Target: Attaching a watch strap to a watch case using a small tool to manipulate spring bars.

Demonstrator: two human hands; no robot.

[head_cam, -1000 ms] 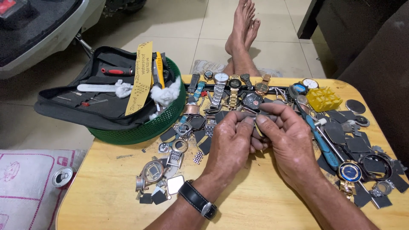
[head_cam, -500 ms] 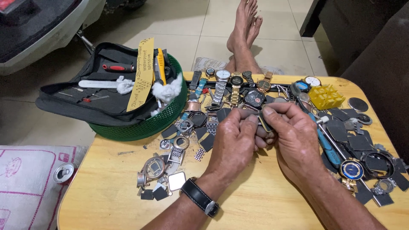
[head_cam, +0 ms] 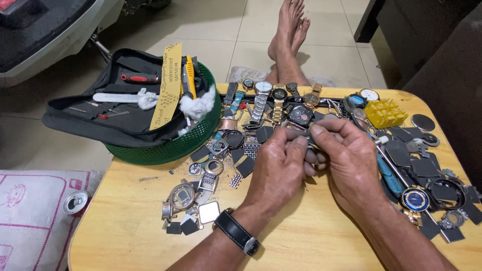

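My left hand (head_cam: 278, 168) and my right hand (head_cam: 349, 160) meet over the middle of a low wooden table (head_cam: 301, 236). The fingertips of both hands pinch a small dark watch part (head_cam: 307, 145) between them; most of it is hidden by the fingers. A black-strapped wristwatch (head_cam: 237, 232) sits on my left wrist. Just behind my hands lies a row of wristwatches (head_cam: 273, 98) with metal and dark straps. Loose watch cases and bracelet pieces (head_cam: 193, 195) lie to the left of my left hand.
A green basket (head_cam: 170, 143) holding an open black tool pouch (head_cam: 108, 118) sits on the table's left edge. A yellow plastic block (head_cam: 385, 113), a blue-handled tool (head_cam: 389, 173) and dark case backs (head_cam: 427, 165) lie at right. Bare feet (head_cam: 288, 37) rest beyond the table. A drink can (head_cam: 76, 201) lies left.
Both hands stay together over the same spot, with the fingers shifting slightly on the small part. The view has shifted a little.
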